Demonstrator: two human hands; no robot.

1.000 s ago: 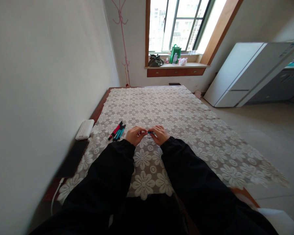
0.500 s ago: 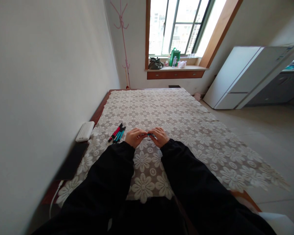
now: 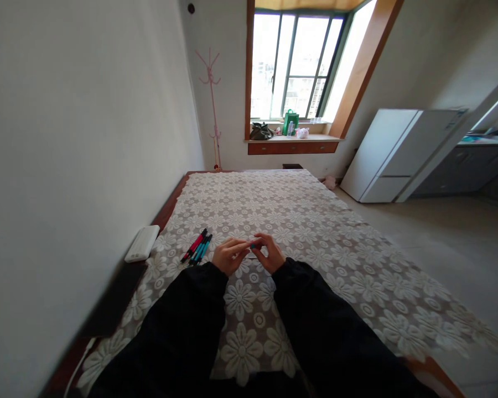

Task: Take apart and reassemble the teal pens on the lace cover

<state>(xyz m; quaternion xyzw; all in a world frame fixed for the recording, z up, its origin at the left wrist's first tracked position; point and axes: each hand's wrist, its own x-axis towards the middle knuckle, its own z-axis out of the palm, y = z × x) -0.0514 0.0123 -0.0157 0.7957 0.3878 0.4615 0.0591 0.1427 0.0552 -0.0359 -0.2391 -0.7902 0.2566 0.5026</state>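
Observation:
My left hand (image 3: 231, 255) and my right hand (image 3: 270, 253) meet above the lace tablecloth (image 3: 241, 351). Between their fingertips is a small teal object (image 3: 253, 246), mostly covered by the fingers, so its full shape is hidden. The thumb and index finger of my right hand close around it. My left fingers are drawn together and reach against it from the other side. Left of my left hand lie several pens, some teal (image 3: 201, 251) and some red (image 3: 194, 245) with black ends, side by side at a slant.
A white power bank (image 3: 143, 243) and a dark flat device (image 3: 114, 298) lie along the table's left edge by the wall, with a white cable (image 3: 81, 365) nearby. Beyond the table are a pink coat stand (image 3: 212, 105), a windowsill with bags (image 3: 290, 122) and a white fridge (image 3: 384, 155).
My head has tilted up slightly, so everything sits lower in view. The fingers of my right hand have lifted and arched around the teal object. The pens stay in place.

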